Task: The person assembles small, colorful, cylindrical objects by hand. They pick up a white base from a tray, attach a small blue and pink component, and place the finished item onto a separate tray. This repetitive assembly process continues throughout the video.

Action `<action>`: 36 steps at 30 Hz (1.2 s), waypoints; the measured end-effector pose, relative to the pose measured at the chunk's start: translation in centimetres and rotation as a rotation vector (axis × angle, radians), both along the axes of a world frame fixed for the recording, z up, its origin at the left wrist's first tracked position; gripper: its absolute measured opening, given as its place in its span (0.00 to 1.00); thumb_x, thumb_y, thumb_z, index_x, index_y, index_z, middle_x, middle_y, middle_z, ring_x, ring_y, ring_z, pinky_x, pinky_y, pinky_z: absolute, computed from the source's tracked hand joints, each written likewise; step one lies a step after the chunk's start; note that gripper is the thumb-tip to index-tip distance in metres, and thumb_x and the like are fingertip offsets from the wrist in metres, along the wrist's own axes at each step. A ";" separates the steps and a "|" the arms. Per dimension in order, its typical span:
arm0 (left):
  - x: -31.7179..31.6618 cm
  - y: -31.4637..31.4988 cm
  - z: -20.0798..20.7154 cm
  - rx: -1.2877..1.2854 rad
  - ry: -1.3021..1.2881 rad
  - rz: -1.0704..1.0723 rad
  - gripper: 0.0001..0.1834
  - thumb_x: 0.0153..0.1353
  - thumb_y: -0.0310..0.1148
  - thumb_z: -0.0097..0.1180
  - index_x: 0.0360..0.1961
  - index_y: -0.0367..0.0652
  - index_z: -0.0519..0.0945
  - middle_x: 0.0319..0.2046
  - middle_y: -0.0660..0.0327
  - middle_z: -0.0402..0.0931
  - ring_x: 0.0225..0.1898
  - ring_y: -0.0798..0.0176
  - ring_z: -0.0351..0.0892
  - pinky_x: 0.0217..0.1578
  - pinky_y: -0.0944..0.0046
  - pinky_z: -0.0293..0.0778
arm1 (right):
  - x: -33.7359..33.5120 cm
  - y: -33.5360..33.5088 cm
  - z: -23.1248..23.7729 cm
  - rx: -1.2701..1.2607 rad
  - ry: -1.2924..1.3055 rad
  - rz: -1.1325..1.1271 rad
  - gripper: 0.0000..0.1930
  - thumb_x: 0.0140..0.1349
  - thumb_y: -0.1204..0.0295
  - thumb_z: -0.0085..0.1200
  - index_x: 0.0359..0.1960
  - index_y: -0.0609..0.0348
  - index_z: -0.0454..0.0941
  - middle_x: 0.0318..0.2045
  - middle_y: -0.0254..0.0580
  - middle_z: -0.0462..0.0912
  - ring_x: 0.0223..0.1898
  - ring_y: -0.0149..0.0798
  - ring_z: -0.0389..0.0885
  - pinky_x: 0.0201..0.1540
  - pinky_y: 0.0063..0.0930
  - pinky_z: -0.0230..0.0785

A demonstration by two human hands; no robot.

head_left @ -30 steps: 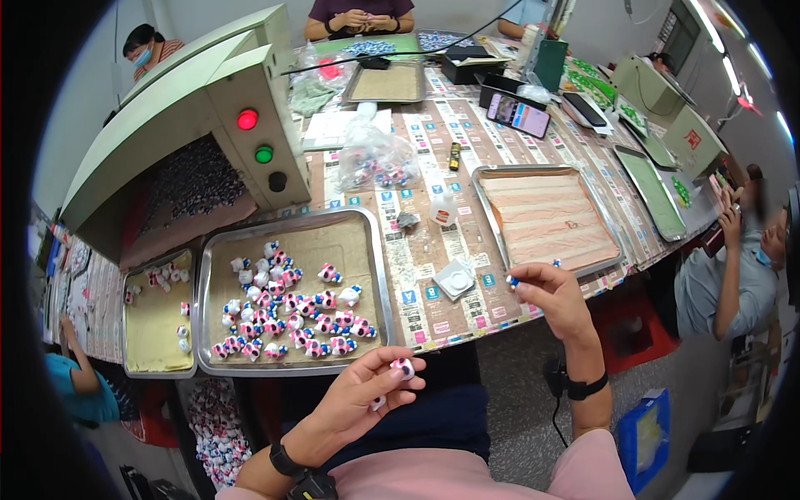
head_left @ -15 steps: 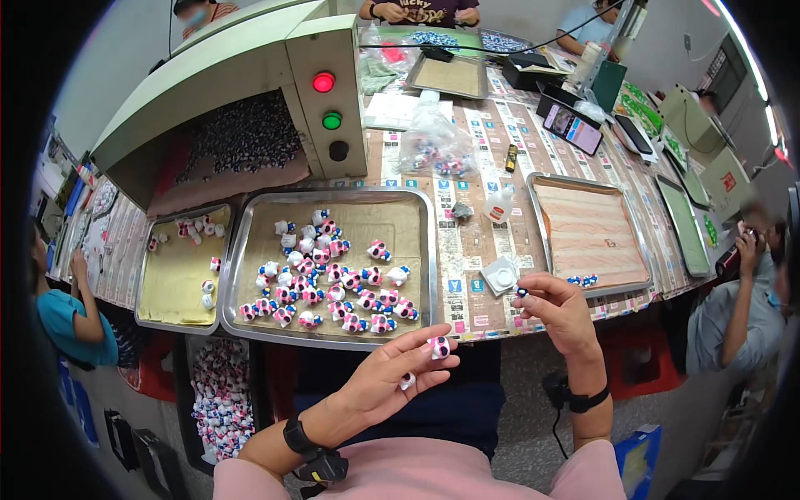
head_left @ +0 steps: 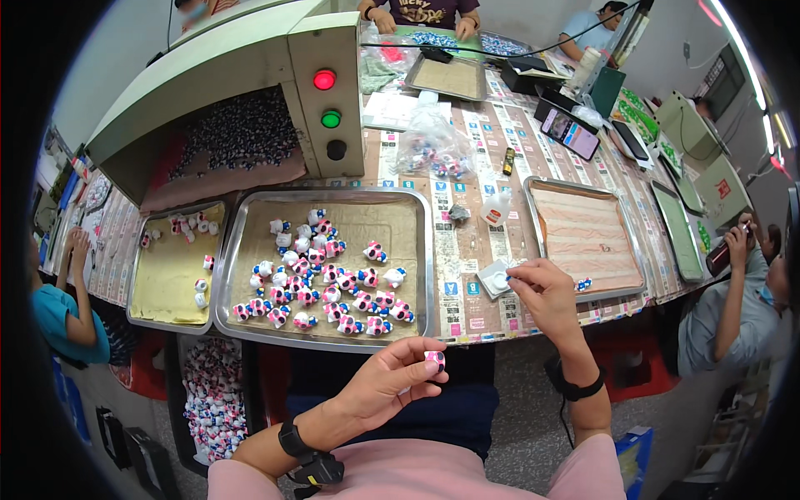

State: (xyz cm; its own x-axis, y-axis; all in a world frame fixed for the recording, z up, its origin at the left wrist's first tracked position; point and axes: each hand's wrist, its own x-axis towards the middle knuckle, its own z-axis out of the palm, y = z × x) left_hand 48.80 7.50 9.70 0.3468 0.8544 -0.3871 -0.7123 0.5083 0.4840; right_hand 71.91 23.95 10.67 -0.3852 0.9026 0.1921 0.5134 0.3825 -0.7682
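My left hand (head_left: 390,379) is closed on a small pink-and-white figurine head (head_left: 435,360) with dark eye patches, held between thumb and fingers above my lap. Its curled fingers hide whatever else lies in the palm. Over a small white square dish (head_left: 493,281) at the table's front edge, my right hand (head_left: 546,296) is pinched shut. A small blue piece showed in that pinch half a second ago; the fingertips hide it now. Left of my hands, a metal tray (head_left: 423,250) holds many similar pink, white and blue figurines (head_left: 315,275).
At right stands a paper-lined tray (head_left: 637,254) with small blue pieces (head_left: 583,284) near its front. A clear bottle (head_left: 497,207), a plastic bag (head_left: 433,150) and a phone (head_left: 570,133) are farther back. A machine with lamps (head_left: 321,100) fills the back left. Co-workers sit around the table.
My right hand has moved forward and slightly left, bringing its fingertips over the white dish. My left hand has shifted slightly left and down, with its fingers curled in more.
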 end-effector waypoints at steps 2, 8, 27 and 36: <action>0.0 0.0 0.0 -0.013 -0.020 -0.014 0.17 0.66 0.28 0.54 0.55 0.40 0.73 0.40 0.63 0.75 0.43 0.69 0.80 0.39 0.73 0.81 | -0.3 0.4 -0.8 0.116 -0.036 0.024 0.07 0.55 0.81 0.60 0.36 0.63 0.84 0.31 0.41 0.81 0.31 0.33 0.80 0.34 0.22 0.71; -0.2 -0.1 0.0 -0.033 -0.024 -0.039 0.18 0.66 0.28 0.54 0.57 0.41 0.72 0.40 0.64 0.76 0.43 0.69 0.80 0.36 0.74 0.81 | -0.7 1.0 -1.8 0.266 -0.166 0.058 0.07 0.53 0.82 0.60 0.34 0.64 0.84 0.29 0.44 0.82 0.30 0.40 0.81 0.34 0.27 0.72; 1.0 0.5 -0.2 -0.013 0.034 0.033 0.17 0.65 0.24 0.53 0.55 0.41 0.72 0.47 0.59 0.76 0.50 0.63 0.79 0.38 0.73 0.83 | -1.8 -7.6 1.7 -0.332 0.397 0.236 0.09 0.59 0.78 0.61 0.41 0.63 0.83 0.38 0.42 0.82 0.37 0.29 0.80 0.39 0.19 0.74; 1.2 0.4 -0.2 0.006 0.065 0.020 0.15 0.63 0.24 0.56 0.52 0.41 0.74 0.47 0.58 0.77 0.50 0.63 0.79 0.40 0.70 0.83 | -2.3 -8.6 0.7 -0.401 0.428 0.261 0.09 0.58 0.78 0.62 0.41 0.63 0.83 0.36 0.41 0.81 0.36 0.28 0.81 0.38 0.17 0.74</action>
